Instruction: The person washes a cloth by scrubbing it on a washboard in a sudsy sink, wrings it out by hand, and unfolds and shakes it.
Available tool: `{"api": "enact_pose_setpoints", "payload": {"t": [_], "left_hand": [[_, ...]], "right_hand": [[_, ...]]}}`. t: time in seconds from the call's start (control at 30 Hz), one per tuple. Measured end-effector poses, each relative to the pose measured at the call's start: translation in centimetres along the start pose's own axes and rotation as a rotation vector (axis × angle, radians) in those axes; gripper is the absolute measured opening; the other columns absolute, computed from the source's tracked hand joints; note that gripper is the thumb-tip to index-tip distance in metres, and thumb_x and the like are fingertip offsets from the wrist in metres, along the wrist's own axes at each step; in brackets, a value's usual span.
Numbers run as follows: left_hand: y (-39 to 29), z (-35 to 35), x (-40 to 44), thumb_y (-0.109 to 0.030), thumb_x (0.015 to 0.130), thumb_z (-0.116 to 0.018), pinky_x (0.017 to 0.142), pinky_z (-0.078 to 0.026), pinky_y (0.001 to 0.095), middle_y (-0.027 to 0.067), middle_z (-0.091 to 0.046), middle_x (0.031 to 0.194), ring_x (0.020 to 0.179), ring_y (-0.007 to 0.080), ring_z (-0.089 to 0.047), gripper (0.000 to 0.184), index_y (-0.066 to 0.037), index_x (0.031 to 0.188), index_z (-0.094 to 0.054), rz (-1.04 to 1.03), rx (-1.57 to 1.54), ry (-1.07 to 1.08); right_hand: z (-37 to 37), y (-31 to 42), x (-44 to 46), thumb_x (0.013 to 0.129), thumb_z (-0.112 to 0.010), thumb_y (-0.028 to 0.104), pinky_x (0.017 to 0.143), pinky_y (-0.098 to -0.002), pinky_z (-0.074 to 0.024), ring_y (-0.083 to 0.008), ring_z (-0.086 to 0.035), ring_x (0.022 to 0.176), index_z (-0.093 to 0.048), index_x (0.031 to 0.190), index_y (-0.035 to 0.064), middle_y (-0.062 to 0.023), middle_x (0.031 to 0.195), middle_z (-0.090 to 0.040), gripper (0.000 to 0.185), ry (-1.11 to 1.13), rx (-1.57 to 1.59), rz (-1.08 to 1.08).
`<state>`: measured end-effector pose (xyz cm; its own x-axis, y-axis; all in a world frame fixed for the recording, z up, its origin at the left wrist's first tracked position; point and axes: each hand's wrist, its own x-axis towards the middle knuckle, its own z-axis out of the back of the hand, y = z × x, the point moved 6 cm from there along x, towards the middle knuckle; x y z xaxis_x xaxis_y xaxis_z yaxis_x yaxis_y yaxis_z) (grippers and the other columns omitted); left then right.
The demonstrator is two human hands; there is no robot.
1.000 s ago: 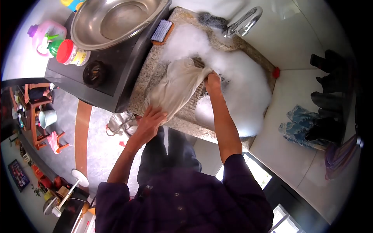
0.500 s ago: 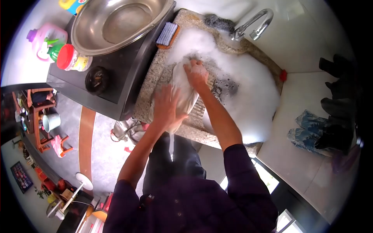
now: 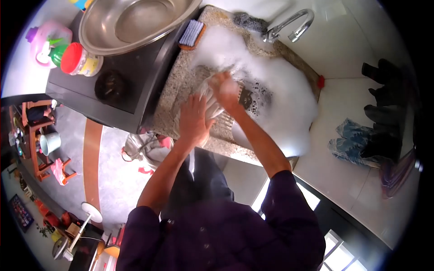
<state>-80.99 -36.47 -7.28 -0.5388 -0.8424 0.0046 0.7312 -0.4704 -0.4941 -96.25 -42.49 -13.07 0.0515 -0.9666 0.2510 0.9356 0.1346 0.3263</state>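
Note:
A wet, pale cloth (image 3: pixel 210 103) lies bunched on the ridged washboard (image 3: pixel 222 122) of a stone sink. My left hand (image 3: pixel 194 118) presses down on its near end, fingers stretched out and flat. At the far end my right hand (image 3: pixel 225 91), slightly blurred and dabbed with suds, has its fingers curled into the fabric. Thick white foam (image 3: pixel 285 104) fills the basin to the right of the hands. Beyond them, on the sink's left rim, rests a scrub brush (image 3: pixel 192 34) with its bristles up.
A curved faucet (image 3: pixel 307 20) rises at the back, beside a dark scouring pad (image 3: pixel 249 22). On the black counter at left stand a large metal basin (image 3: pixel 135 45), a red-lidded jar (image 3: pixel 74 58) and a dark ashtray (image 3: pixel 110 86). Garments (image 3: pixel 357 142) hang along the right wall.
My right hand has moved slightly toward me, and the cloth is more bunched between the hands. My left hand stays flat on it. The camera view has shifted a little.

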Motion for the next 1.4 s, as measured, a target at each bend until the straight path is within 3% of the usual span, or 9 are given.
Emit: {"api": "enact_pose_setpoints", "payload": {"t": [0.2,0.4,0.53,0.83,0.87,1.03,1.1,1.17,1.4], "left_hand": [[1.2,-3.2,-0.2,-0.020,0.085,-0.064,0.115,-0.023,0.0536,0.0189,-0.034,0.152,0.143,0.0362,-0.029,0.064,0.001,0.141,-0.042,-0.044,0.128,0.021],[1.2,-2.5,0.3,-0.020,0.087,-0.061,0.115,-0.022,0.0558,0.0188,-0.031,0.154,0.144,0.0337,-0.027,0.062,0.002,0.142,-0.041,-0.027,0.094,0.031],[1.4,-2.9,0.3,-0.020,0.088,-0.059,0.114,-0.022,0.0580,0.0180,-0.032,0.154,0.144,0.0335,-0.027,0.060,0.002,0.141,-0.042,-0.040,0.130,0.072],[1.0,-0.3,-0.4,-0.037,0.087,-0.064,0.114,-0.020,0.0593,0.0175,-0.034,0.152,0.143,0.0325,-0.029,0.071,0.001,0.143,-0.040,0.046,0.106,0.041],[0.9,-0.2,-1.1,-0.038,0.087,-0.064,0.114,-0.020,0.0596,0.0175,-0.035,0.152,0.142,0.0326,-0.030,0.072,0.001,0.143,-0.040,0.091,0.099,0.062],[0.8,-0.7,-0.7,-0.029,0.084,-0.062,0.112,-0.024,0.0585,0.0182,-0.036,0.151,0.141,0.0328,-0.031,0.067,0.000,0.141,-0.043,-0.003,0.141,0.066],[1.2,-1.1,-0.5,-0.029,0.083,-0.062,0.112,-0.025,0.0582,0.0179,-0.036,0.151,0.141,0.0327,-0.031,0.067,0.000,0.141,-0.043,-0.001,0.118,0.041],[0.9,-0.6,-0.7,-0.029,0.083,-0.063,0.111,-0.026,0.0574,0.0177,-0.036,0.151,0.141,0.0323,-0.032,0.067,0.000,0.140,-0.044,-0.012,0.095,0.031],[1.1,-1.5,-0.5,-0.028,0.082,-0.063,0.113,-0.024,0.0570,0.0176,-0.035,0.151,0.140,0.0318,-0.034,0.069,-0.002,0.142,-0.042,0.014,0.130,0.148]], "right_hand": [[-3.3,1.1,1.2,0.084,-0.060,0.016,0.072,-0.0371,-0.0517,-0.0281,-0.058,0.091,-0.064,0.090,0.0091,-0.0099,0.092,-0.061,0.010,0.326,-0.213,-0.141],[-0.8,-0.5,2.1,0.085,-0.065,0.023,0.064,-0.0485,-0.0444,-0.0329,-0.055,0.066,-0.058,0.073,0.0103,-0.0121,0.067,-0.054,0.019,-0.287,0.010,-0.073],[-1.0,4.8,-1.9,0.089,-0.061,0.022,0.070,-0.0463,-0.0484,-0.0309,-0.059,0.077,-0.062,0.085,0.0101,-0.0129,0.087,-0.062,0.013,0.224,0.382,-0.088],[-1.2,-0.5,2.1,0.091,-0.063,0.033,0.055,-0.0443,-0.0461,-0.0283,-0.060,0.061,-0.059,0.078,0.0098,-0.0121,0.076,-0.061,0.027,0.078,0.151,-0.312],[-0.3,3.5,0.3,0.089,-0.065,0.027,0.052,-0.0423,-0.0466,-0.0268,-0.059,0.060,-0.059,0.074,0.0106,-0.0115,0.074,-0.061,0.022,-0.055,-0.094,0.130],[-3.9,4.4,2.7,0.093,-0.052,0.016,0.060,-0.0353,-0.0541,-0.0240,-0.063,0.069,-0.060,0.074,0.0098,-0.0092,0.075,-0.061,0.021,-0.061,-0.225,0.277],[-5.3,-3.5,7.3,0.097,-0.045,0.023,0.062,-0.0388,-0.0538,-0.0255,-0.063,0.071,-0.060,0.079,0.0079,-0.0114,0.077,-0.062,0.027,0.248,0.082,-0.366],[-5.1,-5.0,6.5,0.098,-0.044,0.028,0.067,-0.0403,-0.0540,-0.0260,-0.064,0.076,-0.061,0.084,0.0066,-0.0130,0.081,-0.063,0.030,0.173,0.024,-0.379],[-3.0,6.8,2.3,0.089,-0.057,0.024,0.067,-0.0410,-0.0549,-0.0284,-0.065,0.077,-0.066,0.092,0.0101,-0.0107,0.089,-0.065,0.016,0.345,0.004,0.056]]}}
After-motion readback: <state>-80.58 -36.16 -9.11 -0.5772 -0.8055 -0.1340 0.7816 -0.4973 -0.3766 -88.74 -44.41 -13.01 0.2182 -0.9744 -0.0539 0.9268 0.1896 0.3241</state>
